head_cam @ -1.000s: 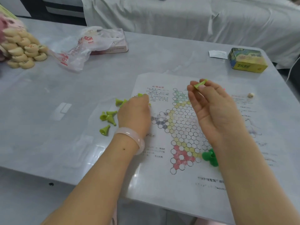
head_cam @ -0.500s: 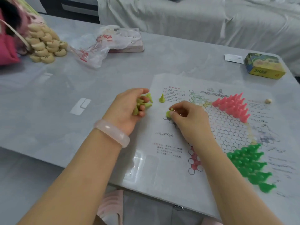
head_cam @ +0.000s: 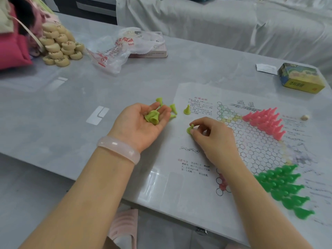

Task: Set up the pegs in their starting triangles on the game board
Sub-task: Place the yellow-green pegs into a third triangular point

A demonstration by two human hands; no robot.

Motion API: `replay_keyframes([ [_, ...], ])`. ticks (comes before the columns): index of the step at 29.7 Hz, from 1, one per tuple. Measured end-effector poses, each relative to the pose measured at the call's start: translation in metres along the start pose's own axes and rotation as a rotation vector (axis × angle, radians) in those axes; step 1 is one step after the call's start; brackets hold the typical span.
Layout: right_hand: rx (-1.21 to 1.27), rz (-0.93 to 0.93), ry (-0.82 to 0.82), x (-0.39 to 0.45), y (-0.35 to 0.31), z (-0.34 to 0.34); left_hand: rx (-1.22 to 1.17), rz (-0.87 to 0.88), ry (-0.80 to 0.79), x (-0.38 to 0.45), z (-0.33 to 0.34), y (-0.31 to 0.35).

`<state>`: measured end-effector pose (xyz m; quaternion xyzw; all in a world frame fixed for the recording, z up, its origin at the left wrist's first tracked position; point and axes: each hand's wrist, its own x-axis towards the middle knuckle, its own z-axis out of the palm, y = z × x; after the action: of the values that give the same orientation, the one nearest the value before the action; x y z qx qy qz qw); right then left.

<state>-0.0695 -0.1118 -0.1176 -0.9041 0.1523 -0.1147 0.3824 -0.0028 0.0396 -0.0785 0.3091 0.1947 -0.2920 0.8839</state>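
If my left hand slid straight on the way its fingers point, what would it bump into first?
Probably the loose light green pegs lying on the table just past the fingertips of your left hand. Beyond them one upright peg stands on the paper board.

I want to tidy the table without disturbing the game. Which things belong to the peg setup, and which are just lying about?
Part of the job:
paper game board
lime pegs in the left hand
lime peg in the right hand
pink pegs
dark green pegs

Lying about:
round wooden discs
plastic bag
yellow box
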Motion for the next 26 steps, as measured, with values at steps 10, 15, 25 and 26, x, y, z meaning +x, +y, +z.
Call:
replay_keyframes([
  [10,0.258,-0.158,-0.016,-0.011,-0.031,-0.011,0.054,-0.066,-0.176,-0.002,0.008,-0.025],
  [15,0.274,-0.055,-0.049,-0.011,-0.029,-0.004,0.033,-0.041,-0.163,0.000,0.009,-0.035],
  [25,0.387,0.030,-0.034,-0.007,-0.024,-0.025,-0.085,0.031,-0.090,-0.003,0.008,-0.022],
  [26,0.381,0.057,0.001,-0.005,-0.020,-0.030,-0.084,0.035,-0.070,-0.002,0.007,-0.021],
])
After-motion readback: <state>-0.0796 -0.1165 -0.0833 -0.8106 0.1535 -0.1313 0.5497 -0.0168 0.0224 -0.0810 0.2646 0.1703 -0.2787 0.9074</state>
